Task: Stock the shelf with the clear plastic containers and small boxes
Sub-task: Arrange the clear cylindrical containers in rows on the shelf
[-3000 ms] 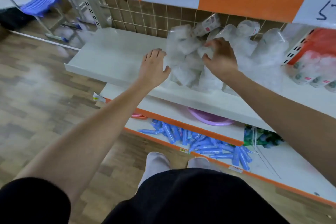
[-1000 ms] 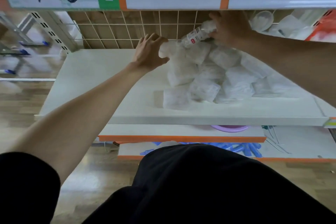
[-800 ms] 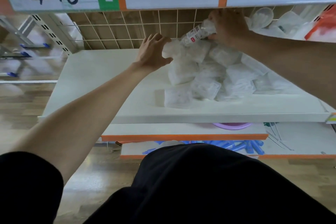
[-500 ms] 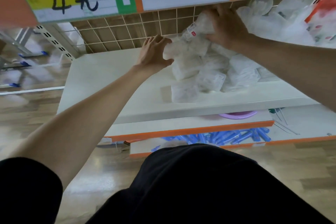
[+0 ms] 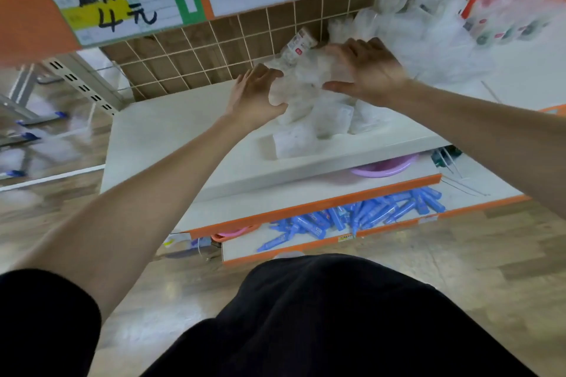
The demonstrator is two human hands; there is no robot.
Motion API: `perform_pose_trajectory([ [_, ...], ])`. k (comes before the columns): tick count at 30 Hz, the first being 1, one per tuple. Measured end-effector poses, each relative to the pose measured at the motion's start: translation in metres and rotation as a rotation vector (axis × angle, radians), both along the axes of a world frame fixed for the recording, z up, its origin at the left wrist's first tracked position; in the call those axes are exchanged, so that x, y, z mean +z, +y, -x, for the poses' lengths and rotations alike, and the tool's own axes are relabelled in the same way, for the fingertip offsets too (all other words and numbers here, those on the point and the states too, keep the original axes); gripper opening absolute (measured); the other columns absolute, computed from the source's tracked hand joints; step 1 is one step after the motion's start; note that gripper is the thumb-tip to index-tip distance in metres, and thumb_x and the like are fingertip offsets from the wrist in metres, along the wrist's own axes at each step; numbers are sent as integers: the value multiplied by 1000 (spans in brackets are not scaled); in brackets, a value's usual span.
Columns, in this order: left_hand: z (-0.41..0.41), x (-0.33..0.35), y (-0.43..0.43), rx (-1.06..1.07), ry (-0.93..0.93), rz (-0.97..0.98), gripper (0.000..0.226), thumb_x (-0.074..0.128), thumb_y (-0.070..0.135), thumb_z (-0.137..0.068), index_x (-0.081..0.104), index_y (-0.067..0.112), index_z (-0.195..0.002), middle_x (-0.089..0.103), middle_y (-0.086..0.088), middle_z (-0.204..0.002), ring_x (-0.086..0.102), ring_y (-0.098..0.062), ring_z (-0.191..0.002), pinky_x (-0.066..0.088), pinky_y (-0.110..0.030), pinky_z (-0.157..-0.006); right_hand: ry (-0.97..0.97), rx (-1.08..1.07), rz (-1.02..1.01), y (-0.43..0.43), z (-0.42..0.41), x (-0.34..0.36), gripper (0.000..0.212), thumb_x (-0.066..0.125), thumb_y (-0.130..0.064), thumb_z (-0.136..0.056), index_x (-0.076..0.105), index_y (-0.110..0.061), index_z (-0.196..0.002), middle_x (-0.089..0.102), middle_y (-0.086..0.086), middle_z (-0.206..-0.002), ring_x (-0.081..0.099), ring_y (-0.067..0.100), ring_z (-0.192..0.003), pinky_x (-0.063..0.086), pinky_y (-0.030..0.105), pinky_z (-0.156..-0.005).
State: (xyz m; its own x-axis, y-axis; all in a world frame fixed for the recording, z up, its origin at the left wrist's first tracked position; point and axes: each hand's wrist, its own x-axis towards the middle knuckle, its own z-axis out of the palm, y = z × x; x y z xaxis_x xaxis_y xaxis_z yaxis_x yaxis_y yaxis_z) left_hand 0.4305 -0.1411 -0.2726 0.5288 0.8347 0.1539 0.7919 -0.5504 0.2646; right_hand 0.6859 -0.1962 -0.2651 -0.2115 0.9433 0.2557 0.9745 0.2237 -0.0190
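The clear plastic containers point(image 5: 318, 119) lie heaped on the white shelf point(image 5: 183, 131), right of its middle and back near the wire grid point(image 5: 190, 61). Both hands close on the top of the heap from opposite sides. The left hand point(image 5: 257, 92) cups its left flank, fingers bent over the plastic and thumb hooked beneath, a loose, half-closed grip. The right hand point(image 5: 367, 70) lies over the top, fingers spread across the upper containers and thumb tucked under them, so its grip clasps them from above. The held containers sit between the two palms, touching both. A labelled container point(image 5: 298, 46) tilts against the grid just above the left hand's fingertips. Overhead hangs a price label point(image 5: 122, 6). On the lower shelves lie a purple basin point(image 5: 386, 167) and blue tubes point(image 5: 367, 214).
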Motion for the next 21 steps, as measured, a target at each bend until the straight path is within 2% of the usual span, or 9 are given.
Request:
perform_pose_trajectory([
  [4,-29,10,-18,19,-22,-12,58,70,39,-78,57,20,-131,54,-6,-130,49,-26,-123,36,-34,-103,-61,29,-25,-24,-32,8,80,33,-70,-88,51,-8,-135,59,19,-119,60,38,-92,41,45,-91],
  [7,-60,14,-38,27,-27,-21,58,70,39,-79,56,22,-132,53,-5,-134,49,-25,-124,35,-33,-102,-36,21,15,-44,-64,14,73,48,-66,-88,50,-13,-138,58,15,-127,60,38,-102,35,46,-99],
  [10,-97,14,-59,17,-20,-12,55,70,37,-79,57,21,-130,56,-6,-130,51,-26,-119,37,-34,-97,4,-1,33,-68,-99,15,68,59,-59,-89,48,-15,-140,56,14,-133,55,36,-116,30,46,-103],
  [12,-123,14,-75,9,-18,-10,54,70,37,-78,58,20,-128,57,-8,-125,52,-27,-115,36,-34,-94,17,5,27,-86,-125,12,67,60,-57,-88,49,-14,-139,57,14,-130,55,35,-117,31,46,-101],
  [15,-161,12,-98,-6,-46,15,57,70,36,-80,55,16,-131,53,-9,-126,49,-28,-117,33,-35,-99,31,3,34,-108,-165,8,66,61,-57,-88,50,-13,-137,57,12,-127,56,34,-114,32,45,-100],
  [21,-238,13,-132,-39,-56,40,59,70,37,-81,53,16,-133,52,-7,-125,49,-26,-118,35,-34,-99,66,-45,-16,-143,-237,4,65,66,-54,-86,53,-12,-134,59,13,-123,56,34,-114,32,45,-98],
])
